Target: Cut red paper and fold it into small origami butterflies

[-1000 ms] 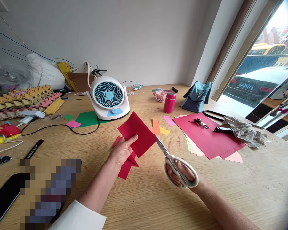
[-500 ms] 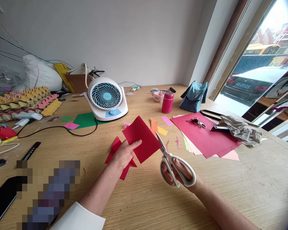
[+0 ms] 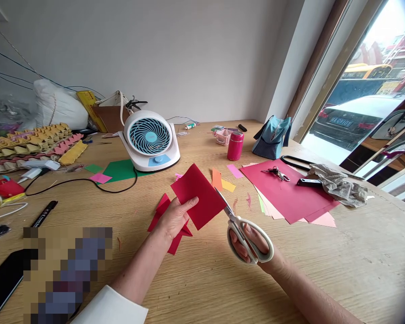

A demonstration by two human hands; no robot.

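Pinched between the thumb and fingers of my left hand (image 3: pixel 179 215) is a square of red paper (image 3: pixel 202 198), held above the table with one corner up. My right hand (image 3: pixel 253 243) grips the pale handles of a pair of scissors (image 3: pixel 232 216), fingers through the loops. The scissor blades lie along the paper's right corner and look nearly closed; how much of the paper is between them I cannot tell. Below my left hand, folded red paper pieces (image 3: pixel 175 243) rest on the wooden table, partly covered by the hand and wrist.
A white fan (image 3: pixel 151 139) stands behind the paper, its black cord running left. Orange paper (image 3: pixel 217 179), a pink cup (image 3: pixel 235 146) and large red sheets (image 3: pixel 290 193) with keys (image 3: pixel 276 173) lie to the right. A black marker (image 3: pixel 44 214) lies left.
The scissors have closed more, their handles drawing together, and the blade tip has shifted slightly left at the paper's right corner. My left hand and the paper barely moved.
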